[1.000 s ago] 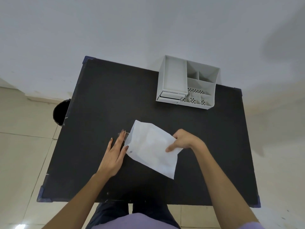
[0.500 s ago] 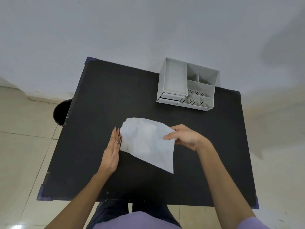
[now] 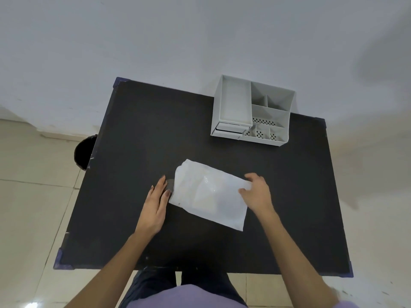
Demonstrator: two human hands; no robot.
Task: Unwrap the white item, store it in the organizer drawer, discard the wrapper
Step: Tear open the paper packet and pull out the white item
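Head camera, looking down: two bare hands on one black rectangular table point(image 3: 133, 134). Left hand point(image 3: 155, 202) lies flat, fingers straight, beside a white glossy plastic wrapper point(image 3: 211, 194), now lying lower than before. Right hand point(image 3: 258, 193) pinches its right edge. Beyond stands one grey compartmented plastic organizer point(image 3: 251, 112); a black round bin point(image 3: 83, 152) sits left.

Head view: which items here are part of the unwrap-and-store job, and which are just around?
Job items:
white wrapped packet, between the left hand and right hand
grey organizer, its drawer at the front left
dark bin beside the table, probably for the wrapper

Just around:
black table
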